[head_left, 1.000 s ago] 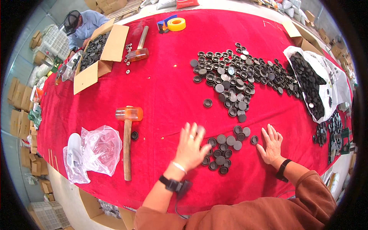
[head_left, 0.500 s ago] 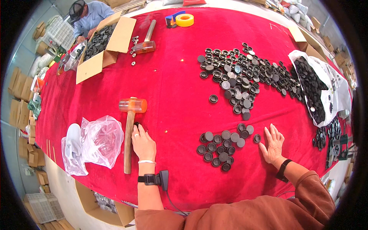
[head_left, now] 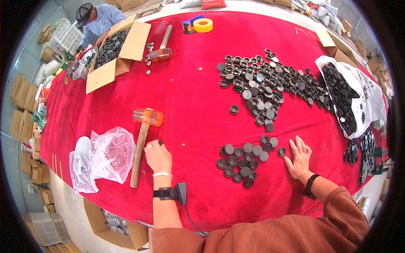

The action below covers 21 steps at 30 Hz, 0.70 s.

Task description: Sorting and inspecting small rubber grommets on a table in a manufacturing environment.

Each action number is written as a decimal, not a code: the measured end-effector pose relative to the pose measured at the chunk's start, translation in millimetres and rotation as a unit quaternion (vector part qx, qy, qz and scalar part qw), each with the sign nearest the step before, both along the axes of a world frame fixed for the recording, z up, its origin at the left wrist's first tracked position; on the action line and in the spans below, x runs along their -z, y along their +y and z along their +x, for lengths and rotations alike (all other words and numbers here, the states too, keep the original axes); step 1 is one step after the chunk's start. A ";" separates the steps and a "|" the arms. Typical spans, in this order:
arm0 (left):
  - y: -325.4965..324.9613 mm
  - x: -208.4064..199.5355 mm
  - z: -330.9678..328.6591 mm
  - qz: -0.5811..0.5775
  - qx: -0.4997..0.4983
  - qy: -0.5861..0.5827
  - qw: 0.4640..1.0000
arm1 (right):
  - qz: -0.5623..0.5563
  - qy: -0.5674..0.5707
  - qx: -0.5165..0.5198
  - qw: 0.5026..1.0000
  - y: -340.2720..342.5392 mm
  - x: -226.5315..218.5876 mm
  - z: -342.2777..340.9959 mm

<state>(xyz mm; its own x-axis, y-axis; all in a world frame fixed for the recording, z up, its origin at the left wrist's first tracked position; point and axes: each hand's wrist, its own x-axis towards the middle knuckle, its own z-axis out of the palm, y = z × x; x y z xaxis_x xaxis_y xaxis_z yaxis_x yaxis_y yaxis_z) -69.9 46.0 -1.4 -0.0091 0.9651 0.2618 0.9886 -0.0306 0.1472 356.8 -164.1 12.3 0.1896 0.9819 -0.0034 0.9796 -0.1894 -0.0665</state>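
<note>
My left hand (head_left: 158, 157) is closed, its fingers curled in beside the wooden handle of a mallet (head_left: 140, 145) with a clear orange head. A bit of something small and black (head_left: 160, 143) shows at the fingertips, probably one of the round caps; most of it is covered by the fingers. My right hand (head_left: 300, 159) rests flat on the red cloth with fingers spread, holding nothing. Just left of its thumb lies a single round black cap (head_left: 282, 151). Between my hands is a small cluster of such caps (head_left: 244, 170), some cup side up, some face down.
A larger spread of caps (head_left: 270, 84) runs toward a white sack (head_left: 360, 97) of black pieces at right. A clear plastic bag (head_left: 112, 154) lies left of the mallet. Farther off are an open carton (head_left: 101, 80), a second mallet (head_left: 162, 52), yellow tape (head_left: 203, 25) and another person (head_left: 101, 23).
My left fingers have curled in around the small black piece and drawn slightly back. The near mallet has tilted, its handle end shifting left. My right hand stays put.
</note>
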 end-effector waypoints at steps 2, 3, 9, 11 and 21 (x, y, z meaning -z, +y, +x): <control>-16.3 0.2 19.4 0.005 0.069 -0.026 0.997 | -0.002 0.000 0.004 1.000 1.0 -0.3 1.2; -27.5 -0.5 33.9 0.018 0.110 -0.044 0.993 | 0.006 0.000 0.003 1.000 0.7 0.7 1.9; -103.7 -3.7 111.3 0.016 0.274 -0.137 0.952 | 0.026 -0.002 -0.004 1.000 1.2 2.7 0.8; -112.6 -1.8 121.0 0.012 0.278 -0.163 0.947 | 0.031 -0.006 0.000 0.999 -0.5 3.3 2.0; -129.6 -14.7 133.4 -0.113 0.392 -0.037 0.912 | 0.038 0.004 0.006 0.999 -3.2 3.0 0.8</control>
<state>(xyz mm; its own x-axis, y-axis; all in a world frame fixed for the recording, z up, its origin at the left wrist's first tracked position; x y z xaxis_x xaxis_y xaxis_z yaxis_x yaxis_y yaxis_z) 63.5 -83.6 13.3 0.6974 0.7121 0.0814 0.6631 -0.6842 0.3036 357.7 -167.3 9.2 0.2012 0.9771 0.0687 0.9768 -0.1949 -0.0883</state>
